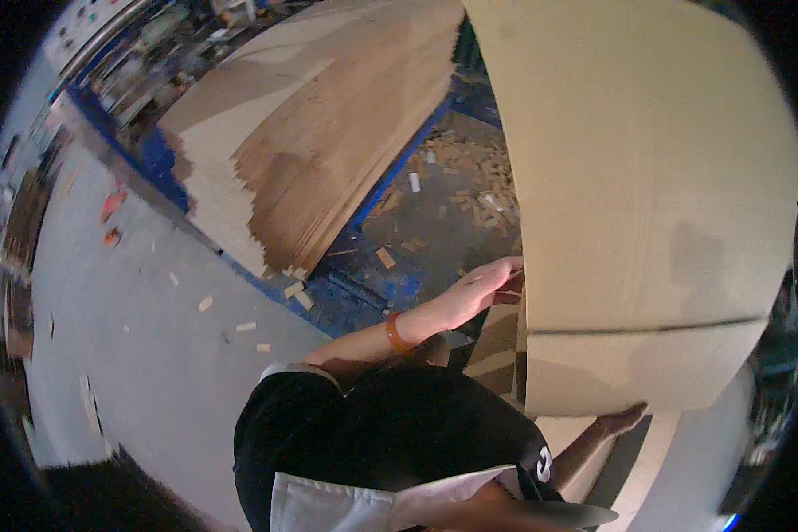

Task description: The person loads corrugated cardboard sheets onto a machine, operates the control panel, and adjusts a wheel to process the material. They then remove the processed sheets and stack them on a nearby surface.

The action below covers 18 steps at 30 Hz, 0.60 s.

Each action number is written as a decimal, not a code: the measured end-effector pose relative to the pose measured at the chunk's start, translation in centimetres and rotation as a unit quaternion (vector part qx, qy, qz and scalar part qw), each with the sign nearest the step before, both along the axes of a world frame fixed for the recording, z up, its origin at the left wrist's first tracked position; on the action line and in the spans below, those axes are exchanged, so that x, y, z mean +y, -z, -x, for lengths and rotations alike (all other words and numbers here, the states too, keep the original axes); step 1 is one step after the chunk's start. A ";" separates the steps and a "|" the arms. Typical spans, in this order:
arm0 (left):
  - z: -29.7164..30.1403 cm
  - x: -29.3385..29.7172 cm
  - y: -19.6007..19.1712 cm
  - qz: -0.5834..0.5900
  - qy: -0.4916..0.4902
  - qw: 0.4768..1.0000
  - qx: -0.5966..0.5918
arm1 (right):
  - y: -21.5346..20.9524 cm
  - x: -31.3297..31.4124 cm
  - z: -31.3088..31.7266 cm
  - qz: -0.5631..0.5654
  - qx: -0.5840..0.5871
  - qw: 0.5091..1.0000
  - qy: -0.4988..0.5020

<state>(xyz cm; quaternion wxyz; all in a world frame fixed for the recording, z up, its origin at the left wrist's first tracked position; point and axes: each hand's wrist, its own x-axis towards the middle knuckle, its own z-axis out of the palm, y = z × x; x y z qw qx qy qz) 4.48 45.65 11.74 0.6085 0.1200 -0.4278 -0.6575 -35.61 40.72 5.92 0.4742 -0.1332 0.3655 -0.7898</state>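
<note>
A large pale wood veneer sheet point(647, 177) fills the right side, crossed near its front by a thin dark line. My left hand point(488, 288), with an orange-brown band on the wrist, is at the sheet's left edge, its fingers bent round that edge and partly hidden. Farther right, my right hand point(625, 418) holds the sheet's near edge, with most of its fingers out of sight. Below the sheet, more pale wood pieces point(496, 350) show beside my left forearm and near my right arm.
At the upper left a thick stack of veneer sheets point(328, 151) with ragged ends lies on a blue frame point(381, 195). Wood scraps point(470, 177) litter the floor between the stack and the sheet. Grey floor point(151, 337) stretches along the left, with a few chips on it.
</note>
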 end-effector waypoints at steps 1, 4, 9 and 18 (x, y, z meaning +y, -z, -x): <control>-0.3 0.1 0.3 -0.025 -0.042 0.998 -0.026 | -0.5 -2.9 -1.5 -0.002 0.022 0.999 -0.033; -1.7 0.3 1.3 -0.134 -0.140 0.975 -0.109 | -1.0 -10.6 -6.5 0.046 -0.016 0.971 -0.235; -4.3 -2.7 1.8 -0.108 -0.308 0.939 -0.114 | -1.4 -20.4 -16.3 0.039 0.018 0.942 -0.334; -12.6 -13.1 -1.2 -0.117 -0.425 0.892 -0.095 | -4.6 -35.8 -31.3 0.044 0.017 0.887 -0.460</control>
